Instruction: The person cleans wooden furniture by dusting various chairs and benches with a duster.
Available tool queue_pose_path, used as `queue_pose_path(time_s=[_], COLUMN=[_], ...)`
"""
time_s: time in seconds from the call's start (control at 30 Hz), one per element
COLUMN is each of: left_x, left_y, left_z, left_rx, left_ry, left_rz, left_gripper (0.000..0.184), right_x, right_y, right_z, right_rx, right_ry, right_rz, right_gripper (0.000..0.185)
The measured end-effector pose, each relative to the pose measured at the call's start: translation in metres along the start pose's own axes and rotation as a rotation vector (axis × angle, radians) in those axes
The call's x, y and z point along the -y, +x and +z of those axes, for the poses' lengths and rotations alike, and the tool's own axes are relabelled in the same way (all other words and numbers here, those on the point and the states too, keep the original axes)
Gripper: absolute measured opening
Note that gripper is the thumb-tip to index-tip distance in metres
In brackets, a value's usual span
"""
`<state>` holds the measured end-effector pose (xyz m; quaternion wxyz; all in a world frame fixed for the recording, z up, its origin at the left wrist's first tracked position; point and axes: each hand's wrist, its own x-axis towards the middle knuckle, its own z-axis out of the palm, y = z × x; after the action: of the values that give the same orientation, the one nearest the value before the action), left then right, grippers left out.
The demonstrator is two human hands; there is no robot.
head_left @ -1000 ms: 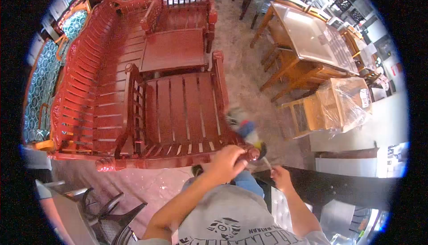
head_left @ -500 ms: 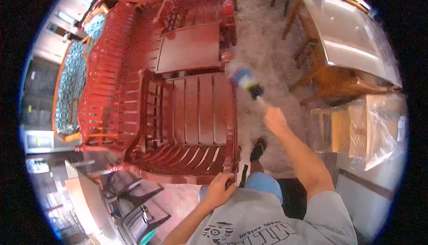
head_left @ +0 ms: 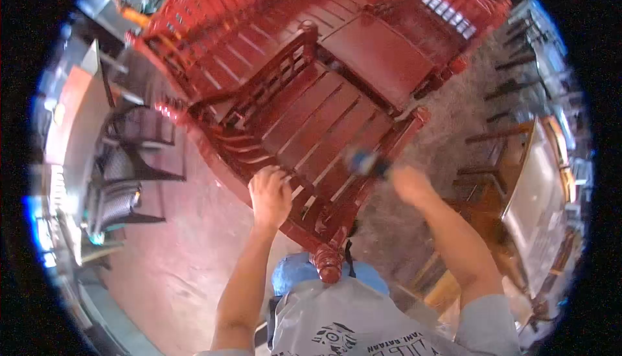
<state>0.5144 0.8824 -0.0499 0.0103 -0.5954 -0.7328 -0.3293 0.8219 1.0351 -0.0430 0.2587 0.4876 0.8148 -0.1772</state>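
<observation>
A reddish-brown wooden armchair (head_left: 330, 123) with a slatted seat and back stands right in front of me, its back towards me. My left hand (head_left: 271, 194) is at the top rail of its backrest, fingers curled over the wood. My right hand (head_left: 411, 184) grips a duster (head_left: 364, 161) by its handle. The duster's blue and white head is blurred by motion and lies over the chair near its right armrest (head_left: 411, 123). Whether the head touches the wood I cannot tell.
Beyond the chair are a matching small table (head_left: 382, 51) and a long slatted bench (head_left: 220, 45). Dark chairs (head_left: 133, 155) stand at the left by a light panel (head_left: 78, 116). At the right is a glossy-topped table (head_left: 534, 194) with wooden legs.
My view has turned, so the furniture appears rotated. My left hand has moved along the chair's back from its corner. The duster has gone from beside the armrest to over the chair.
</observation>
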Motion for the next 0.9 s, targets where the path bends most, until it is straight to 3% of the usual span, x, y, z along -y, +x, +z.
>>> queue_pose_path(time_s=[0.1, 0.13, 0.2, 0.3, 0.33, 0.4, 0.5, 0.53, 0.6, 0.7, 0.8, 0.83, 0.9], left_x=[-0.004, 0.001, 0.004, 0.007, 0.009, 0.010, 0.013, 0.012, 0.012, 0.012, 0.010, 0.009, 0.008], left_y=[-0.002, -0.005, -0.005, -0.005, -0.006, 0.000, -0.002, -0.003, -0.003, -0.001, 0.000, 0.000, 0.001], left_z=[0.009, 0.015, 0.018, 0.020, 0.021, 0.018, 0.020, 0.020, 0.023, 0.022, 0.024, 0.025, 0.024], left_rx=[0.090, 0.019, 0.011, 0.016, 0.013, -0.009, 0.016, 0.050, 0.027, 0.045, 0.040, 0.026, 0.051], left_ry=[0.095, 0.160, 0.160, 0.170, 0.172, 0.180, 0.178, 0.172, 0.185, 0.201, 0.233, 0.250, 0.267], left_rz=[-0.119, -0.074, -0.105, -0.134, -0.136, -0.127, -0.132, -0.136, -0.144, -0.159, -0.144, -0.132, -0.148], left_gripper=[0.014, 0.015, 0.016, 0.018, 0.017, 0.018, 0.018, 0.019, 0.016, 0.015, 0.015, 0.014, 0.015], right_x=[0.050, 0.040, 0.026, 0.008, 0.027, 0.053, 0.043, 0.058, 0.022, -0.016, 0.026, 0.019, 0.010], right_y=[0.016, 0.035, 0.069, 0.129, 0.125, 0.123, 0.138, 0.138, 0.155, 0.174, 0.147, 0.145, 0.151], right_z=[-0.030, -0.021, -0.031, -0.002, 0.002, 0.027, 0.039, -0.005, -0.031, -0.016, 0.029, 0.081, 0.106], right_rx=[0.379, 0.217, 0.105, -0.008, 0.069, 0.387, 0.528, 0.548, 0.285, -0.007, 0.272, 0.240, 0.296], right_ry=[-0.183, -0.176, -0.269, -0.329, -0.271, -0.420, -0.267, -0.392, -0.376, -0.385, -0.481, -0.371, -0.281], right_rz=[-0.409, -0.261, 0.076, 0.243, 0.227, -0.017, -0.377, -0.286, 0.124, 0.269, -0.134, -0.320, -0.424], right_gripper=[0.025, 0.023, 0.022, 0.024, 0.027, 0.038, 0.051, 0.057, 0.026, 0.023, 0.024, 0.025, 0.026])
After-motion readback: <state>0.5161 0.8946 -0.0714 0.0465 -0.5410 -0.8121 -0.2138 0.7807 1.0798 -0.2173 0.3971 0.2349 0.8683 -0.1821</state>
